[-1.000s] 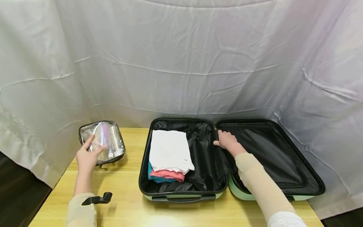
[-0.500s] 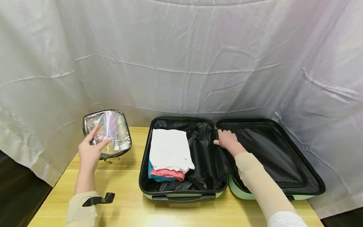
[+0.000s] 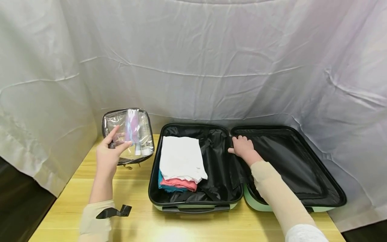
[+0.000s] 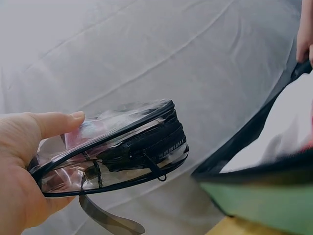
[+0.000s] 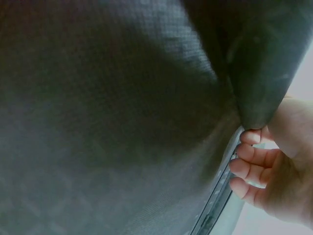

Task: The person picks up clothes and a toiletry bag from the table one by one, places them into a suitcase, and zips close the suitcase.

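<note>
My left hand (image 3: 109,154) grips a clear zippered toiletry pouch (image 3: 145,129) with black piping by its left side, above the table left of the suitcase. Through the plastic show a purple item and white-capped tubes. In the left wrist view, its black zip and a dangling strap (image 4: 110,221) face the camera. My right hand (image 3: 243,148) is at the hinge of the open green suitcase (image 3: 152,188). In the right wrist view, its fingers pinch the edge of the black lining flap (image 5: 112,127). A folded white shirt (image 3: 181,158) tops the clothes in the left half.
Coral (image 3: 178,183) and teal (image 3: 170,189) garments lie under the white shirt. The suitcase's right half (image 3: 290,168) lies open with black lining. Grey curtains (image 3: 193,67) enclose the back and sides of the wooden table (image 3: 145,228).
My left hand has lifted the toiletry pouch up off the table area and carried it right, nearer to the suitcase. The right hand has stayed at the lining flap.
</note>
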Available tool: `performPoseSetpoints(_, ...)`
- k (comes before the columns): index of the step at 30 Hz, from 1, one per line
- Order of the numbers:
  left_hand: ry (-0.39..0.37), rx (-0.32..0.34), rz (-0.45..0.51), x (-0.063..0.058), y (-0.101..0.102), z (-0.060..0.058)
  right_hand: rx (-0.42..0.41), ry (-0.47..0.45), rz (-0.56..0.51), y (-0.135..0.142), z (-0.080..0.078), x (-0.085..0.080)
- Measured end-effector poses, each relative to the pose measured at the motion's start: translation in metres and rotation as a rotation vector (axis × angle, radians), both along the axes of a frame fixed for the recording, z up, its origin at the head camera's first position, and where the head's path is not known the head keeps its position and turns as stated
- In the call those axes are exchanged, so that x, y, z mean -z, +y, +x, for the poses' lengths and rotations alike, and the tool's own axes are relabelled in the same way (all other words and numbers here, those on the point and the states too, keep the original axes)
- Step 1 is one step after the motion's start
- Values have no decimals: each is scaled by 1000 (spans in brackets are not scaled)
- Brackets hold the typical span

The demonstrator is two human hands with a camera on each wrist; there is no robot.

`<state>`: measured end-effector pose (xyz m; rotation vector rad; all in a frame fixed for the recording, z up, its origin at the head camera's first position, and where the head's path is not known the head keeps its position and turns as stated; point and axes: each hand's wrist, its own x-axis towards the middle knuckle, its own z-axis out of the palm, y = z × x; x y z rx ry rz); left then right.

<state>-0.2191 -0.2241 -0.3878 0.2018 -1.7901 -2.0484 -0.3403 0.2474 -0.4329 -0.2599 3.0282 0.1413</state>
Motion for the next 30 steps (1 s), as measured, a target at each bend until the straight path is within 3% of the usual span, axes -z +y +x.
performPoseSetpoints(12, 45, 80, -49, -6, 53, -8, -13, 21, 0, -1, 5, -4)
performPoseSetpoints(21, 33, 126, -71, -12, 89, -16, -3, 6, -13, 1, 7, -4)
performPoseSetpoints(30, 94, 160, -81, -15, 122, -20, 3, 5, -21, -1, 6, -3)
